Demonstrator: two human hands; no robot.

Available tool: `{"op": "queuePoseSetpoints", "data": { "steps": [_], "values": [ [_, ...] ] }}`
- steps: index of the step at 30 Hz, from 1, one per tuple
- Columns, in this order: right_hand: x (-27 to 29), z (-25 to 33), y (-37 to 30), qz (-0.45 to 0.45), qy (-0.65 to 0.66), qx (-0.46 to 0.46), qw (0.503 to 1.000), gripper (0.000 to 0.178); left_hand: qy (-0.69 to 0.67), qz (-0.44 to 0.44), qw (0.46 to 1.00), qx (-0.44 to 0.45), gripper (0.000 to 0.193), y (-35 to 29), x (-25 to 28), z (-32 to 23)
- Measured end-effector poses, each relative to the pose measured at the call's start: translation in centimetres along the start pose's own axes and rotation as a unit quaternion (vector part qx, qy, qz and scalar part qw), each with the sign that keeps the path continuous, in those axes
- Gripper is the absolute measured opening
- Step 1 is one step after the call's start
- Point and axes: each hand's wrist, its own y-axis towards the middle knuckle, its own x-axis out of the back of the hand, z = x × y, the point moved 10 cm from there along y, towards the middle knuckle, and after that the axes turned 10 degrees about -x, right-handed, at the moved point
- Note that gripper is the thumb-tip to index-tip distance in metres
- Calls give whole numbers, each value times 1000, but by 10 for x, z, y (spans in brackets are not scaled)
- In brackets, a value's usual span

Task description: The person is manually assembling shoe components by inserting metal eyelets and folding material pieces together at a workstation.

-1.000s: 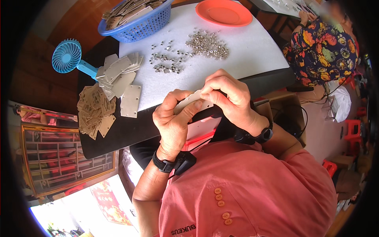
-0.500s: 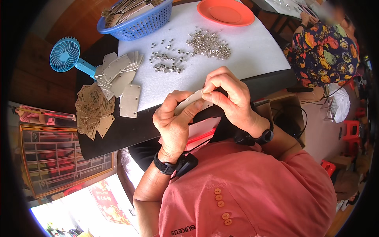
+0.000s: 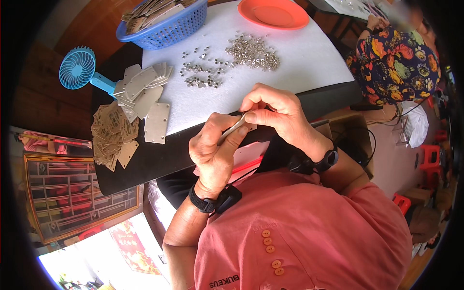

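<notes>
Red printed poster (image 3: 129, 245) on floor at lower left, stacked tan card tags (image 3: 112, 135) on table's left edge

The person wears a salmon-pink short-sleeved shirt (image 3: 309, 232) of plain woven cloth, creased over the shoulders. A short row of round, matching orange-pink buttons (image 3: 270, 249) runs down it, well below the fingers, and a small line of dark lettering sits near the lower hem. The forearms are bare from the sleeves down. Behind the fingers of the left hand (image 3: 212, 154), at the wrist, is a black band (image 3: 202, 203) with a chunky black device clipped to it. The right hand (image 3: 282, 113) has a like black strap with a rounded black unit (image 3: 321, 162) at its wrist.
</notes>
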Motion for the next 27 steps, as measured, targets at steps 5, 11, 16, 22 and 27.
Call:
{"op": "queuePoseSetpoints", "data": {
  "steps": [5,11,16,22,27],
  "values": [
    [1,4,0,-12,-32,37,999,6,35,1,999,-13,12,2,0,-2],
    [1,-9,-2,9,13,-39,999,11,-32,-5,999,6,15,-3,7,8],
    [12,11,-14,-15,-26,100,995,16,-51,39,997,-43,19,2,0,2],
    [5,53,-39,-51,-155,261,951,21,-41,108,991,-71,23,7,-8,-15],
    [2,58,-41,-32,-162,283,945,24,-41,136,984,-110,26,7,-11,-29]
  ]
}}
